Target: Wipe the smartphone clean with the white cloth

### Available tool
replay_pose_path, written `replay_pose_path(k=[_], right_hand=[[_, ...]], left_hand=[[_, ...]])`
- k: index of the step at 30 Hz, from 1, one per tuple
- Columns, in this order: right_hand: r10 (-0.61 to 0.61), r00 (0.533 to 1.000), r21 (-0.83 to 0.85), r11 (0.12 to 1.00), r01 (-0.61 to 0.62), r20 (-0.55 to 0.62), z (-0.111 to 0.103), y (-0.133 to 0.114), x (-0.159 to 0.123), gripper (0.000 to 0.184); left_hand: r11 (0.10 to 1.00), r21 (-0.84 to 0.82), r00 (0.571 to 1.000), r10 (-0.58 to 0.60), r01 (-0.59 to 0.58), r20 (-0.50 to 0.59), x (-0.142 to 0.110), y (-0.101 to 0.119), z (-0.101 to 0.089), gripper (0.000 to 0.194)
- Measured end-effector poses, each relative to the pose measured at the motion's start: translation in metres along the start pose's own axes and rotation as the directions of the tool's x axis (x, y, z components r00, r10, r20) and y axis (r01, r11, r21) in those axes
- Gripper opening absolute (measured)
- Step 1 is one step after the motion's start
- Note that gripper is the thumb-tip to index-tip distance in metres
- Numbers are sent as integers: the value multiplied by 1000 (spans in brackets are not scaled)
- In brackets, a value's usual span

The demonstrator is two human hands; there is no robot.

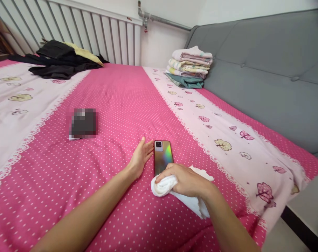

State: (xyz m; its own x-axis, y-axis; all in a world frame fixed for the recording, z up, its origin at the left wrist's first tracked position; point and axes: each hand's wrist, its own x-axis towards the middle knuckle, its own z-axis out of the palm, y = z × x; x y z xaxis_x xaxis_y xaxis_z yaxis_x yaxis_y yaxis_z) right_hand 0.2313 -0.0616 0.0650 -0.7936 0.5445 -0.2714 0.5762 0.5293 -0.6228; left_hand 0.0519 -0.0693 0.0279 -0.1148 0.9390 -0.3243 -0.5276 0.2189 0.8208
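A smartphone [163, 157] lies back up on the pink dotted bedsheet, its camera block at the far left corner and a rainbow sheen across its back. Beside its left edge is my left hand [141, 157], fingers stretched out toward the phone's upper side and holding nothing. My right hand [184, 178] is closed on a bunched white cloth [164, 185] at the phone's near end. Part of the cloth hangs out to the right under that hand and rests on the sheet. The phone's lower end is hidden by the hand and cloth.
A blurred-out dark object [84, 122] lies on the bed to the left. Dark and yellow clothes [61, 57] are heaped at the far left, before a white radiator [96, 31]. Folded fabrics [192, 64] are stacked by the grey padded headboard [261, 52].
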Motion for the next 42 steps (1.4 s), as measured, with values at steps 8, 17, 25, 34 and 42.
replay_pose_path(k=[8, 17, 25, 34, 42], right_hand=[[3, 1000, 12, 1000, -3, 0, 1, -1, 0, 43], [11, 1000, 35, 999, -11, -2, 3, 2, -2, 46], [25, 1000, 54, 998, -25, 6, 2, 1, -3, 45], [14, 1000, 55, 998, -14, -4, 5, 3, -1, 48], [8, 1000, 75, 997, -6, -25, 6, 2, 0, 46]], left_hand=[[1000, 4, 1000, -10, 10, -12, 0, 0, 0, 64], [1000, 14, 999, -18, 19, -28, -1, 0, 1, 65], [1000, 10, 999, -25, 25, -29, -2, 1, 3, 64], [1000, 1, 999, -20, 20, -33, -2, -1, 1, 62], [999, 37, 1000, 1, -1, -8, -1, 0, -2, 63]])
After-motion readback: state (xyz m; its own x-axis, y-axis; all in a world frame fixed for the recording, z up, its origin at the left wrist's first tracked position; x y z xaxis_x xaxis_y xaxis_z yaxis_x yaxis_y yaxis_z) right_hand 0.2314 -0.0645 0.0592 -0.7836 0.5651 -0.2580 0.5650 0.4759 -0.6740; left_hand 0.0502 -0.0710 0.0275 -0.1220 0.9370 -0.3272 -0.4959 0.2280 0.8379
